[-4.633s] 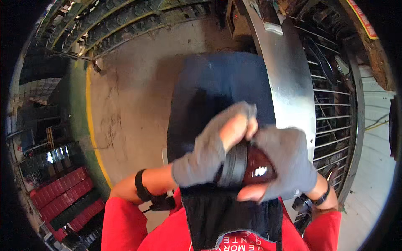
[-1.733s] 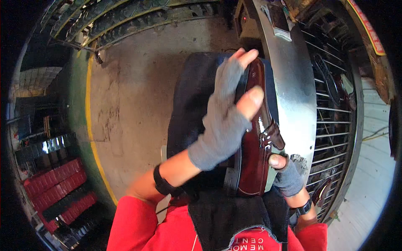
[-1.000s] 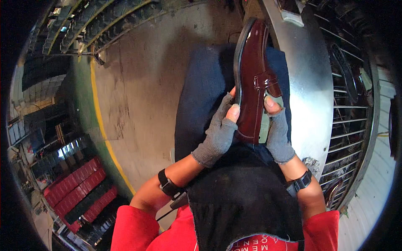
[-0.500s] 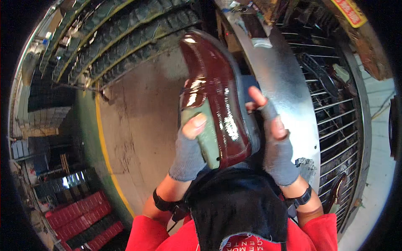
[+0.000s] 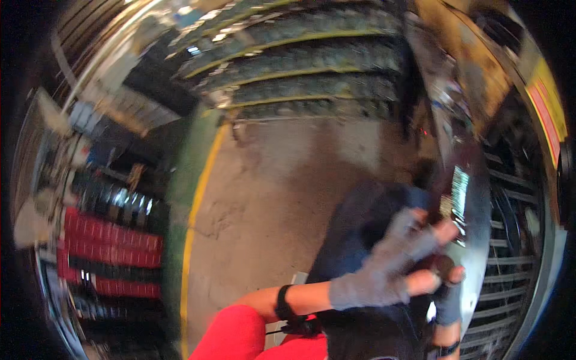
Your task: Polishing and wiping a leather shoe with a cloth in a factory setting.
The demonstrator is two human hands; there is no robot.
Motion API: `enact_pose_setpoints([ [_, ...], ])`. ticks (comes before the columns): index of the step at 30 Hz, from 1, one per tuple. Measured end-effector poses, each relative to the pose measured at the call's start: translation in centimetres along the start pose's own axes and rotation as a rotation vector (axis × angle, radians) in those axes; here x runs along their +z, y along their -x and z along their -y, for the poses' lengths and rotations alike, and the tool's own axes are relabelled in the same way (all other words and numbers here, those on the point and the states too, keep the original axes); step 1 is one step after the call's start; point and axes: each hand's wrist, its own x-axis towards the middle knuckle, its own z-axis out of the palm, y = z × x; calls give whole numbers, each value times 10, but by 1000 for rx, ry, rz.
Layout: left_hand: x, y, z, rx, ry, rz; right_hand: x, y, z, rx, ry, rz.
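A glossy dark maroon leather shoe [image 5: 459, 195], smeared by motion, is over the metal bench at my right. My left hand [image 5: 387, 264], in a grey fingerless glove, reaches across to its near end. The thumb and fingers bend round a dark rounded part there. My right hand [image 5: 447, 300], gloved alike, is close beside the left one at the same end. One bare fingertip shows, while its other fingers are hidden. The green form seen inside the shoe earlier cannot be made out.
The metal bench [image 5: 477, 240] runs along my right, with a barred rack [image 5: 510, 264] beyond it. Tiered racks [image 5: 312, 69] of dark items stand ahead. At the left are red stacked items [image 5: 111, 252] and a yellow floor line [image 5: 195, 216].
The shoe has gone from in front of me to over the bench at the right. Both hands have moved right and closer together. My view has turned left.
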Motion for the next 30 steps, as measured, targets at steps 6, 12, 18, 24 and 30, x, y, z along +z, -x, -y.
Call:
enact_pose_setpoints([
  [6,16,-9,49,-485,369,258,-48,-14,36,115,-374,-418],
  [12,45,83,157,-508,-21,344,-61,11,55,401,-228,-540],
  [18,39,66,132,-712,-13,329,-80,201,135,369,-101,-1164],
  [24,43,71,143,-645,-38,331,-209,132,67,82,1778,-770],
  [30,43,84,151,-739,44,292,-244,-24,70,125,1958,-639],
])
